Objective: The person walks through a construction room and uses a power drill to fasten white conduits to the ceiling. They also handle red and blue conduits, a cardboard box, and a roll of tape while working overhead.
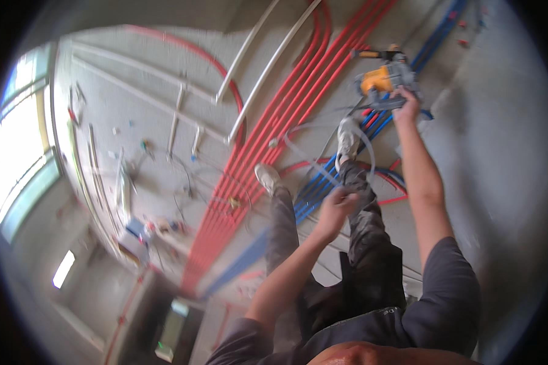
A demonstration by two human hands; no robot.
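Out ahead on the right, my right hand (408,104) is closed on the handle of a yellow and grey power tool (383,79) with a black side grip. The tool is off to the far right, above red and blue pipes; blur hides its exact kind. My left hand (336,213) is in front of my legs with its fingers curled. A thin translucent hose (373,152) loops between the hands, and one end runs down into my left fist. A dark cord trails from the tool toward the floor.
Parallel red pipes (286,100) and blue pipes (313,198) run diagonally across the concrete floor, under and around my shoes (347,143). White pipes (158,73) lie at the far left. Loose cables, tools and a blue box (139,230) are on the left, near a window (21,143).
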